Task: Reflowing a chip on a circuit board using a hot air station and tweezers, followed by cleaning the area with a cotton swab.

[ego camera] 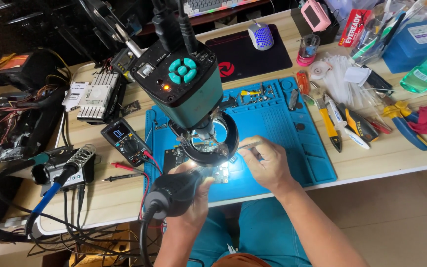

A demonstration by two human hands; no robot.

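Observation:
My left hand (199,194) grips a thick black hot-air handle (174,194) with a cable, its tip aimed under the microscope. My right hand (267,163) holds thin metal tweezers (247,145) that point left toward the lit spot. A small dark circuit board (219,173) lies on the blue work mat (282,123), brightly lit by the ring light (212,148). The teal microscope camera (184,84) hangs above and hides most of the board.
A black multimeter (126,141) with red and black probes lies left of the mat. A soldering iron with blue handle (55,188) rests in its stand at left. Pliers, cutters and screwdrivers (352,123) crowd the right side; a mouse (261,35) sits behind.

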